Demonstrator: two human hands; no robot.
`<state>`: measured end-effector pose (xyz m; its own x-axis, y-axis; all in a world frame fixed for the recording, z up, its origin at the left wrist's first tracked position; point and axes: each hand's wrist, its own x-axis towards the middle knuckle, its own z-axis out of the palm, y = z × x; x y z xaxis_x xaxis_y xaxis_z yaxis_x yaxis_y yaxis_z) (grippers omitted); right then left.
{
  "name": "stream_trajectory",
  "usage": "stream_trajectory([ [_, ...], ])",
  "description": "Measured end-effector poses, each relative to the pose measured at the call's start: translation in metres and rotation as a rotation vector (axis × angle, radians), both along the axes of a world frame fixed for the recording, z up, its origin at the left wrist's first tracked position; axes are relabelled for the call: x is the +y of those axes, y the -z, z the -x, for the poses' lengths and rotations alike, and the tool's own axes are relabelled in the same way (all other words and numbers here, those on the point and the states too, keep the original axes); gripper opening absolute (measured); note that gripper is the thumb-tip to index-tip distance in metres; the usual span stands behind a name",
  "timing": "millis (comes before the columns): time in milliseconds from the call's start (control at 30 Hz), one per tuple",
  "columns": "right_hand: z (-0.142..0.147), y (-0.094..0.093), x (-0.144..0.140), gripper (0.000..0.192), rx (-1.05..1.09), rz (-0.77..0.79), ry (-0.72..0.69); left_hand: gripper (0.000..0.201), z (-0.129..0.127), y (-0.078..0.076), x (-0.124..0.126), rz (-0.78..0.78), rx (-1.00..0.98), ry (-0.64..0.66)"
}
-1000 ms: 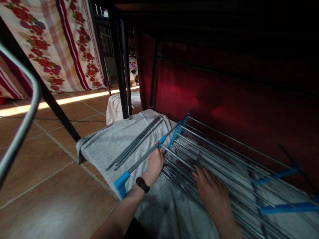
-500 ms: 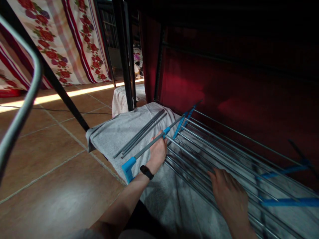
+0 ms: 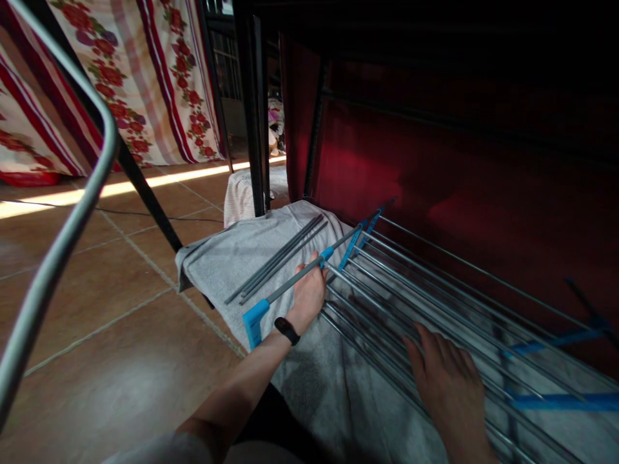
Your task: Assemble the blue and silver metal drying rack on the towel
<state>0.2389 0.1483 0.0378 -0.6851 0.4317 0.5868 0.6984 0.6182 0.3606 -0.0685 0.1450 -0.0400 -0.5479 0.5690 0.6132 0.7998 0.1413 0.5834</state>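
A drying rack section (image 3: 435, 283) of grey metal rods with blue plastic joints lies flat on a grey towel (image 3: 227, 258) on the floor. My left hand (image 3: 307, 293), with a black band on its wrist, grips the grey end bar (image 3: 290, 280) of the rack near a blue connector. A blue end cap (image 3: 253, 320) sits at the bar's near end. My right hand (image 3: 447, 380) rests flat on the rods, fingers spread. Several loose dark rods (image 3: 275, 260) lie on the towel, left of the bar.
Brown floor tiles (image 3: 97, 335) stretch to the left. A curved grey tube (image 3: 62, 232) crosses the near left. Black frame legs (image 3: 254, 109) stand behind the towel. A dark red cloth (image 3: 411, 167) hangs behind the rack, floral fabric (image 3: 145, 71) at far left.
The view has shifted slightly. My right hand slid from the middle of the rods toward me and to the right, then spread flat. My left hand keeps its hold on the end bar.
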Motion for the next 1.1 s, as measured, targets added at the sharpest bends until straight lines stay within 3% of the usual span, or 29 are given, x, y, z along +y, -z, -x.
stream_trajectory([
  [133,-0.021,0.0,-0.004,0.04,0.012,-0.018,0.027,0.045,0.001,0.0,0.001,0.012,0.001,-0.012],
  [267,-0.032,0.005,-0.008,0.032,-0.021,-0.03,0.078,0.041,0.001,-0.001,-0.001,-0.048,-0.027,0.036],
  [400,-0.028,0.008,-0.006,0.024,-0.005,-0.021,0.115,0.035,0.002,-0.004,-0.001,-0.134,-0.025,0.071],
  [733,-0.029,0.006,-0.001,0.019,0.014,0.069,0.11,0.022,-0.002,0.001,0.005,-0.197,-0.099,0.013],
  [1100,-0.027,0.002,0.0,0.022,0.019,0.125,0.091,0.029,0.003,0.007,0.008,-0.157,-0.076,0.012],
])
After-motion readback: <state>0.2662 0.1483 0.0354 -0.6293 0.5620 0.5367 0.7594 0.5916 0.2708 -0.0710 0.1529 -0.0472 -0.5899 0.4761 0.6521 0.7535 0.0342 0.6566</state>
